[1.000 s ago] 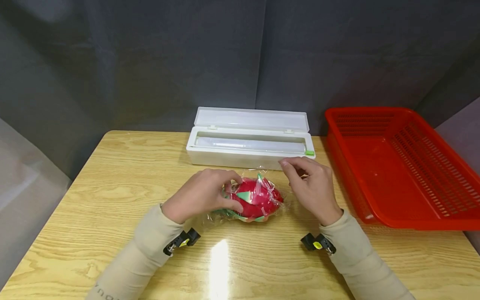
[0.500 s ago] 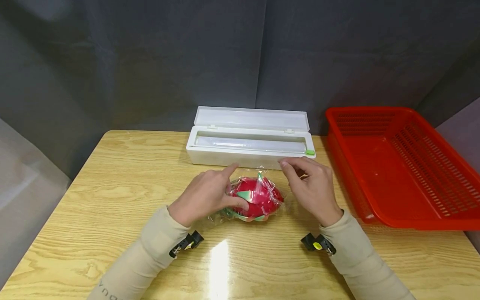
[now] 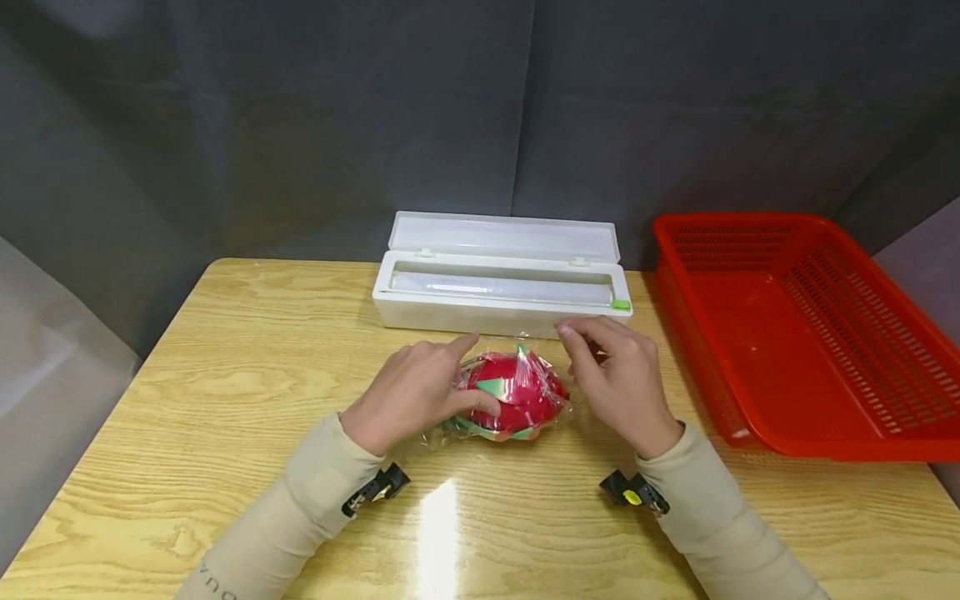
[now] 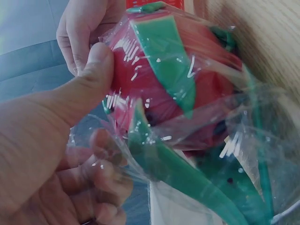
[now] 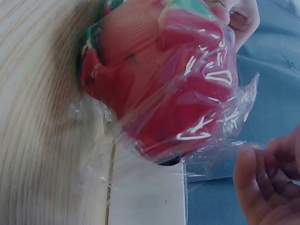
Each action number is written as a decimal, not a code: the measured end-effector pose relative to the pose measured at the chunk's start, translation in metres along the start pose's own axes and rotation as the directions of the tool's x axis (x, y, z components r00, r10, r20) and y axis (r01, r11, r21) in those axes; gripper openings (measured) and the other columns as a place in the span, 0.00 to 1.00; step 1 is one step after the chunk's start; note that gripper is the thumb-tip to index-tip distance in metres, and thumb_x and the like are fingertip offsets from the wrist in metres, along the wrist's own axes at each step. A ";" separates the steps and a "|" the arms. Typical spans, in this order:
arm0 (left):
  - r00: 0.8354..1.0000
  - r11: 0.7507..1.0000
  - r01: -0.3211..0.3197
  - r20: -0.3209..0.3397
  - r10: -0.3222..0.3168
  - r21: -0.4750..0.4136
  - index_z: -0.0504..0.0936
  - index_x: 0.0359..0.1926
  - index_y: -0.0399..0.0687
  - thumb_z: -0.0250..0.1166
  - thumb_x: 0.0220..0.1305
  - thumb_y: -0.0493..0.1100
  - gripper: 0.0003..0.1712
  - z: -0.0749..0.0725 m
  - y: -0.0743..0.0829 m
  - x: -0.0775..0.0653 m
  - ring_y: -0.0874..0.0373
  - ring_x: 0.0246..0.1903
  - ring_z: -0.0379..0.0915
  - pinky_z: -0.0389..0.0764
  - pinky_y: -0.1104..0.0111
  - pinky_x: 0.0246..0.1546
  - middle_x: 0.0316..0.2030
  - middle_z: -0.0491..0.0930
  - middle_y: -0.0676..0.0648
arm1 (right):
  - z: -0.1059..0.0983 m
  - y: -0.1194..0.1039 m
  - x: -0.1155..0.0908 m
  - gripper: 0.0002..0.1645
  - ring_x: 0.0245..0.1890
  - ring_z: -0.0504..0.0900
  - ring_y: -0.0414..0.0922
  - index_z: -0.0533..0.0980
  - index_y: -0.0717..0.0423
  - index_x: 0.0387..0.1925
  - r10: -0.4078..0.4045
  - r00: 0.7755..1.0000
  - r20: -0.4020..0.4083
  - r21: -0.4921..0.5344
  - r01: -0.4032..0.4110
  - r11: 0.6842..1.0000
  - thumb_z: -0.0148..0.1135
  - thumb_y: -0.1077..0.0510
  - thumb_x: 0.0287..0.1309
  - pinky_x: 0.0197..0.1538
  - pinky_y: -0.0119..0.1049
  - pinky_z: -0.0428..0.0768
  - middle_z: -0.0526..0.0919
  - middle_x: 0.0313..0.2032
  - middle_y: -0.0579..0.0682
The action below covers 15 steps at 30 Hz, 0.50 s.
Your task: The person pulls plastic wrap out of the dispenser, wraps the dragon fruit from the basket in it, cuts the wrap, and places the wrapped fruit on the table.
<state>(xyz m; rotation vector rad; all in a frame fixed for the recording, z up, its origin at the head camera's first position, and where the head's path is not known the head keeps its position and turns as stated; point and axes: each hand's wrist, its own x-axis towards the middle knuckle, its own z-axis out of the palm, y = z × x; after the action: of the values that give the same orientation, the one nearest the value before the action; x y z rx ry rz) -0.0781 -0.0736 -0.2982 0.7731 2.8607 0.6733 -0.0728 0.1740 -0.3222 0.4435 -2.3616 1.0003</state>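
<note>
A red dragon fruit with green-tipped scales point(image 3: 517, 392) lies on the table in clear plastic wrap point(image 5: 225, 112). My left hand point(image 3: 416, 387) holds its left side. In the left wrist view, the thumb rests on the wrapped dragon fruit point(image 4: 173, 79), and the other fingers bend behind loose film. To the right of the fruit, my right hand point(image 3: 622, 375) pinches an edge of the film between thumb and fingers. A strip of wrap stretches from the fruit to those fingertips in the right wrist view.
Behind the fruit stands a white wrap dispenser box point(image 3: 487, 315) with its lid raised. Inside lies a roll of film point(image 3: 502, 288), and a green slider point(image 3: 620, 305) sits at its right end. A red plastic basket point(image 3: 705, 350) stands on the right of the wooden table point(image 3: 225, 375).
My left hand has shifted slightly right, its thumb further over the fruit and its index finger straighter. My right hand stays almost in place, with only a slight shift.
</note>
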 end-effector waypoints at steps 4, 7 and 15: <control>1.000 1.000 -0.005 -0.008 0.005 0.021 0.76 0.68 0.42 0.75 0.50 0.69 0.52 0.001 -0.001 0.000 0.66 0.13 0.61 0.63 0.73 0.15 0.14 0.71 0.55 | 0.000 -0.003 -0.002 0.07 0.22 0.78 0.39 0.87 0.62 0.42 -0.036 0.999 0.021 -0.005 0.036 0.999 0.69 0.65 0.63 0.30 0.17 0.74 0.87 0.30 0.53; 1.000 0.999 -0.019 -0.019 0.019 0.038 0.77 0.66 0.42 0.75 0.50 0.69 0.50 0.002 -0.001 0.000 0.66 0.13 0.60 0.62 0.73 0.15 0.14 0.70 0.55 | 0.001 -0.006 -0.003 0.07 0.24 0.76 0.39 0.87 0.63 0.42 -0.077 0.996 0.038 -0.028 0.078 0.997 0.70 0.65 0.62 0.29 0.22 0.76 0.87 0.30 0.52; 0.999 0.999 -0.036 -0.005 0.037 0.017 0.81 0.60 0.44 0.74 0.54 0.66 0.41 0.005 -0.001 0.002 0.65 0.15 0.61 0.68 0.73 0.17 0.17 0.74 0.54 | 0.004 -0.011 -0.006 0.09 0.28 0.80 0.39 0.87 0.62 0.41 -0.182 0.982 0.056 -0.063 0.185 0.981 0.73 0.65 0.58 0.30 0.28 0.82 0.89 0.32 0.52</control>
<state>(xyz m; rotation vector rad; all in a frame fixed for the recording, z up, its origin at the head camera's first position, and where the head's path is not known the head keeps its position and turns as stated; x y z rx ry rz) -0.0791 -0.0712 -0.3024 0.8290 2.8676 0.6572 -0.0642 0.1640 -0.3217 0.6538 -2.3404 0.8306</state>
